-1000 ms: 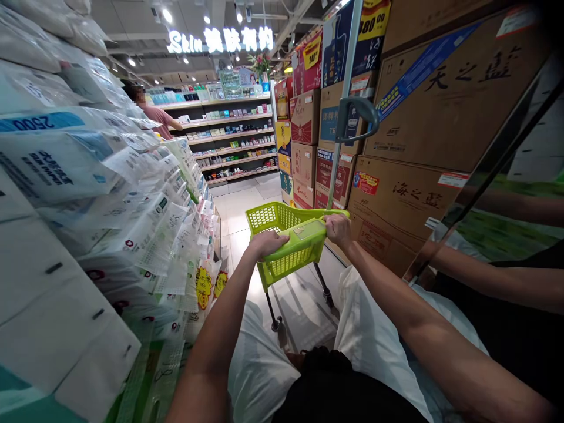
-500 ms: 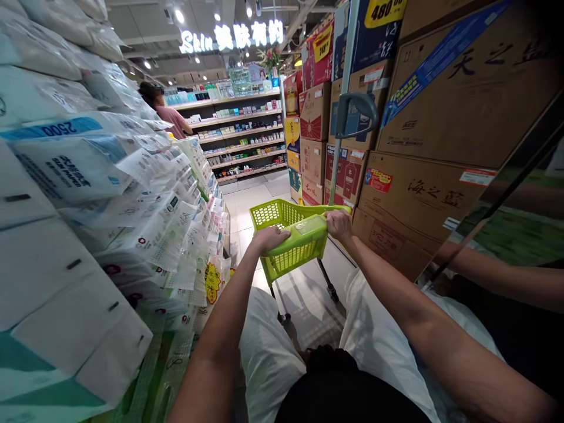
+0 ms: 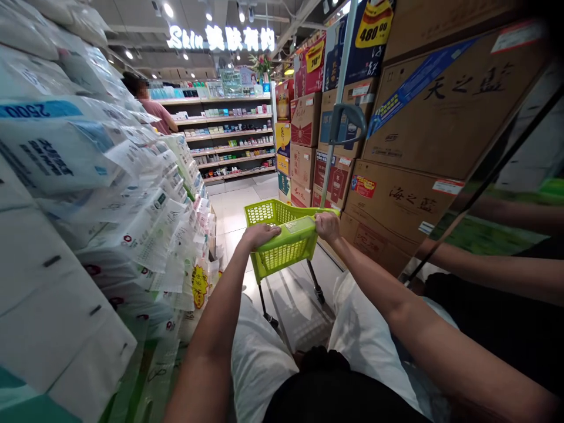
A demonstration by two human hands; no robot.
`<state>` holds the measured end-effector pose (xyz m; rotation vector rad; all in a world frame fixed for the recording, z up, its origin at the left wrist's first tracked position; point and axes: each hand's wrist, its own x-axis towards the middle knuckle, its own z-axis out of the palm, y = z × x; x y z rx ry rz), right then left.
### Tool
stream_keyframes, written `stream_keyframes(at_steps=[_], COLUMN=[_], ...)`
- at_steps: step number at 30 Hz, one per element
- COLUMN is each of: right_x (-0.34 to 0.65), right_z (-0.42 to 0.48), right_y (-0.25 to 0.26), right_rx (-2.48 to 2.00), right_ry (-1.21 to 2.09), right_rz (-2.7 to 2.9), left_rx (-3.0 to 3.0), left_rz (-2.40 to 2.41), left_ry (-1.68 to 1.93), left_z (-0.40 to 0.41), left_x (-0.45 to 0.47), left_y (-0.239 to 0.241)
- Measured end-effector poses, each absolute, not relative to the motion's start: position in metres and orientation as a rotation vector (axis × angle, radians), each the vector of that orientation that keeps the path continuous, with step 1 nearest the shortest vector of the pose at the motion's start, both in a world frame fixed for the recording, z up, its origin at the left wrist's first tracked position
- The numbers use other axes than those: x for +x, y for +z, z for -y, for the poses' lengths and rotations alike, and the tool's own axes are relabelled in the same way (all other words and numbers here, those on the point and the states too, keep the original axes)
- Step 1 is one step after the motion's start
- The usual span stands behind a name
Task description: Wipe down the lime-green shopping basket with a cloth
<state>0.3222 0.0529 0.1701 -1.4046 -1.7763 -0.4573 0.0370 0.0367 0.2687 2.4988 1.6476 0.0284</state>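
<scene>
A lime-green shopping cart (image 3: 284, 255) with a perforated basket and dark legs on casters stands in front of me. Near the left end of its push bar, my left hand (image 3: 261, 236) is closed over the top. My right hand (image 3: 327, 227) wraps round the bar's right end in a fist. Only part of the basket's inside shows, the rest being hidden behind the bar.
Stacked packs of paper tissue (image 3: 145, 229) line the left side. Tall cartons (image 3: 396, 194) and a metal pole with a grey handle (image 3: 348, 124) stand on the right. Ahead are stocked shelves (image 3: 233, 129), a tiled floor (image 3: 229, 202) and a person (image 3: 161, 114) in pink.
The cart and both hands have advanced a little along the aisle. Tissue packs and cartons have shifted left in view, and the shelves look slightly nearer. Both hands keep hold of the bar.
</scene>
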Motion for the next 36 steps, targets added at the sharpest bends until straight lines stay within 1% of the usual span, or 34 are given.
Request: stream_keyframes(at_steps=[4,9,11,13,17,20,22,25,29,33,35,36], right_x=[0.324,0.323,0.321,0.321,0.328,0.336,0.341,0.344,0.339,0.333,0.332,0.332], right_z=[-0.048,-0.047,-0.046,-0.044,-0.043,-0.043,-0.043,-0.043,-0.040,-0.036,-0.037,-0.038], right_y=[0.172,0.172,0.172,0.172,0.169,0.168,0.167,0.167,0.168,0.171,0.173,0.173], right_rx=[-1.441,-1.451,-1.464,-1.471,-1.442,-1.394,-1.387,-1.393,-1.392,-1.388,-1.360,-1.347], right_ry=[-0.469,-0.467,-0.460,-0.457,-0.438,-0.409,-0.389,-0.371,-0.396,-0.442,-0.441,-0.437], right_rz=[1.792,1.776,1.771,1.766,1.764,1.763,1.749,1.750,1.766,1.798,1.835,1.850], left_rx=[2.659,2.700,2.623,2.510,2.362,2.364,2.446,2.599,2.753,2.572,2.560,2.552], left_rz=[-1.555,-1.731,-1.790,-1.767,-1.531,-1.497,-1.617,-1.779,-1.824,-2.025,-1.990,-1.981], left_ry=[0.093,0.326,0.283,0.157,-0.074,-0.096,0.050,0.413,0.827,0.932,0.963,1.013], left_z=[-0.032,-0.018,-0.018,-0.023,-0.035,-0.030,-0.017,0.015,0.060,0.076,0.069,0.061], left_x=[0.033,0.026,0.026,0.029,0.044,0.056,0.061,0.066,0.074,0.075,0.071,0.067], left_y=[0.264,0.257,0.259,0.264,0.277,0.280,0.276,0.256,0.202,0.148,0.141,0.146])
